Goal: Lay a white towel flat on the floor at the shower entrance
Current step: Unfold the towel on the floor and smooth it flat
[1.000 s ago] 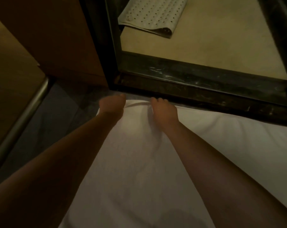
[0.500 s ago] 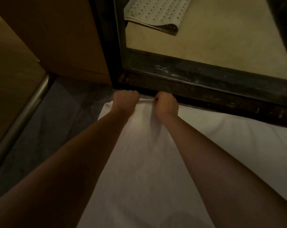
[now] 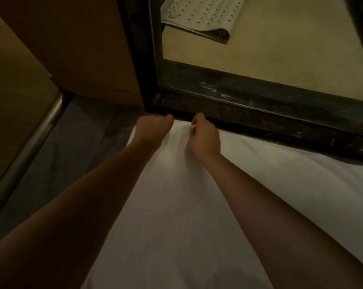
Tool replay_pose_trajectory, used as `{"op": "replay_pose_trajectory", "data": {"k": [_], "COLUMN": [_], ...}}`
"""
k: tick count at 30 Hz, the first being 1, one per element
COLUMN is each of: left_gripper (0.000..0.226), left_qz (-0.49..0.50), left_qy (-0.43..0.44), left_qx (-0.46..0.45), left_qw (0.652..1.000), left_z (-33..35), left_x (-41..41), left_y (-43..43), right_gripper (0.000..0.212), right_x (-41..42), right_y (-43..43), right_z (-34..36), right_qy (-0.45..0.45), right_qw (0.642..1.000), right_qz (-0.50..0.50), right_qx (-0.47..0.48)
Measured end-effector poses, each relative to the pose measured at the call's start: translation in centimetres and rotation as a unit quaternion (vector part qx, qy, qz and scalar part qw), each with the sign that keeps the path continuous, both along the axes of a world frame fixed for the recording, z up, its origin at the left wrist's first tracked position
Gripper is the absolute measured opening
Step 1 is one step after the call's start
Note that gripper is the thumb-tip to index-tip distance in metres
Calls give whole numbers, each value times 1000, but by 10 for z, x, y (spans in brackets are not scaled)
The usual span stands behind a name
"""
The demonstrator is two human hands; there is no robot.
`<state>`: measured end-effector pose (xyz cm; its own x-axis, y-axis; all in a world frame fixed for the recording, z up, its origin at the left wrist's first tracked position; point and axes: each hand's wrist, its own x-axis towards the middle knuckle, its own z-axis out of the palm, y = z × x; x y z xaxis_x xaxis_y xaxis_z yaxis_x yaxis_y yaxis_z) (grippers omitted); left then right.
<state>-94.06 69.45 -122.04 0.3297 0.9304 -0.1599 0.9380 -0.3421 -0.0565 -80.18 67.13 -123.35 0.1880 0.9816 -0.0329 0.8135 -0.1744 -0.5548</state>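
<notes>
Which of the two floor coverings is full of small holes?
The grey mat inside the shower, beyond the dark threshold, with its near edge curled over. The white towel outside it is plain, without holes.

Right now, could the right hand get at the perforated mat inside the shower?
Probably not as it stands: the right hand pinches the towel at the dark sill, and the mat lies well beyond it on the shower floor.
</notes>
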Motion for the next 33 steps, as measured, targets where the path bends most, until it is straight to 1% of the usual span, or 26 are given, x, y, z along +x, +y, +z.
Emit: {"op": "replay_pose_trajectory", "data": {"k": [2,3,4,6,7,10,12,14,19,25,28,30,33], "left_gripper": [29,26,25,26,31,54,61,61,63,63,63,62,53], "left_qz": [-20,-20,-10,34,62,134,132,97,98,83,92,111,114], "left_qy": [12,4,-15,-48,-50,-50,-55,-63,-100,-68,-53,-41,-33], "left_qx": [-11,-7,-1,8,2,-48,-40,-33,-81,-102,-114,-121,-86], "left_qw": [1000,1000,1000,998,997,989,989,993,987,989,988,986,989], "left_z": [-8,-12,-16,-22,-25,-28,-29,-34,-43,-42,-36,-31,-21], "left_x": [-3,-6,-10,-18,-21,-29,-28,-21,-14,-19,-16,-7,21], "left_y": [-6,-7,-7,-5,-3,-2,-8,-16,-21,-11,-8,-7,-14], "right_gripper": [23,26,29,30,33,50,54,55,57,59,60,56,47], "right_x": [-1,0,1,-1,-4,-12,-17,-21,-19,-17,-7,12,62], "right_y": [-9,-12,-14,-16,-17,-21,-26,-33,-30,-23,-20,-25,-52], "right_z": [-9,-14,-17,-21,-24,-30,-33,-38,-42,-31,-15,-4,3], "right_qy": [-48,-64,-69,-42,-36,-108,-136,-147,-142,-135,-72,-31,-36], "right_qw": [997,995,994,996,996,988,983,980,976,971,971,978,992], "right_qz": [55,72,79,74,77,105,116,133,155,171,190,180,116], "right_qx": [15,16,13,-1,-12,-39,-33,-35,-58,-102,-126,-103,-32]}}
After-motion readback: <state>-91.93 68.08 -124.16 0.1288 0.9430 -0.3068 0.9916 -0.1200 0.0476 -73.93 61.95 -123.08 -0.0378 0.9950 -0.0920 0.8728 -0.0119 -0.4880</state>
